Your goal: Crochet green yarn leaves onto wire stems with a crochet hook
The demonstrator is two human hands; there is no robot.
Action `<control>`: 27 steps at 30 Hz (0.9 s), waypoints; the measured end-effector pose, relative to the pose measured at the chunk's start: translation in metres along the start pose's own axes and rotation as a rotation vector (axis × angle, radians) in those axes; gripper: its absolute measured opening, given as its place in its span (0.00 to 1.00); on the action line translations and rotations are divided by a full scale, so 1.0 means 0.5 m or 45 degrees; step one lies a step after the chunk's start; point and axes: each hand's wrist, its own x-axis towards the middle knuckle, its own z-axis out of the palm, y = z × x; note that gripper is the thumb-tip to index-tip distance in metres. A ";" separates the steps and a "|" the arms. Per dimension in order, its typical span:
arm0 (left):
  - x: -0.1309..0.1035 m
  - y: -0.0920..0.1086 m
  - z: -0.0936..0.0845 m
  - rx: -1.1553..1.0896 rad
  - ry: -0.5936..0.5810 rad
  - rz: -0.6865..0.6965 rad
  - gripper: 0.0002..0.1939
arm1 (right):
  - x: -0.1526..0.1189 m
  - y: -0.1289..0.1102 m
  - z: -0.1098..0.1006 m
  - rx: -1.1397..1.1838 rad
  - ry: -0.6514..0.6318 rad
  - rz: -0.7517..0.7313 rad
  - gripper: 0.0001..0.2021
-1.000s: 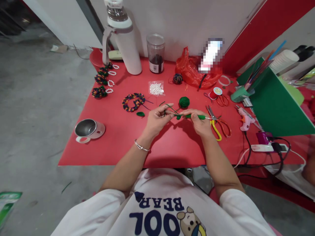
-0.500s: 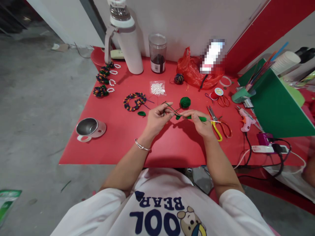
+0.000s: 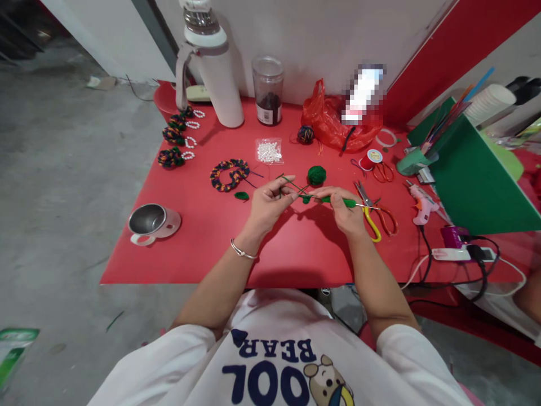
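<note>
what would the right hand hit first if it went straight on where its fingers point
The right hand points across toward the left hand, so it would probably meet the small green yarn piece first, just before that hand; depth is hard to judge from one view.

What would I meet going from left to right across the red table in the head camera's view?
Steel-lined mug → multicoloured yarn loop → the person's left hand → green yarn ball → right hand → pink glue gun.
</note>
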 end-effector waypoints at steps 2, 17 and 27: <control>-0.001 0.000 0.001 -0.014 -0.005 0.002 0.24 | 0.000 0.002 0.001 0.028 0.011 0.008 0.18; -0.002 0.004 0.002 -0.037 -0.025 -0.004 0.23 | -0.003 0.028 -0.002 0.140 0.013 0.012 0.15; -0.005 0.009 0.006 -0.029 -0.022 -0.032 0.25 | -0.004 0.028 0.000 0.167 0.016 0.061 0.17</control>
